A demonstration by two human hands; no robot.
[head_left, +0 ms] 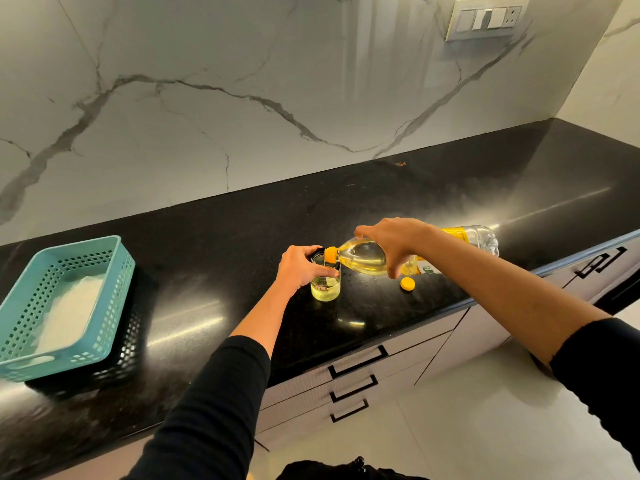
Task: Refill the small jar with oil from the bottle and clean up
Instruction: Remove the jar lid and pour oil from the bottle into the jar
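oil bottle (367,259) label with a few dark letters, cut off, small jar (325,285) red label unreadable

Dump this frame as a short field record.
left grip: holds the jar upright on the counter
right grip: holds the bottle tipped, neck at the jar mouth
jar: partly filled with oil
cap: yellow, loose on counter, right of jar
basket: teal, far left, something white inside

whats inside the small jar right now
Pale yellow oil sits in the lower part of the small jar. The left hand wraps its upper part, so whatever is nearer the rim is covered.
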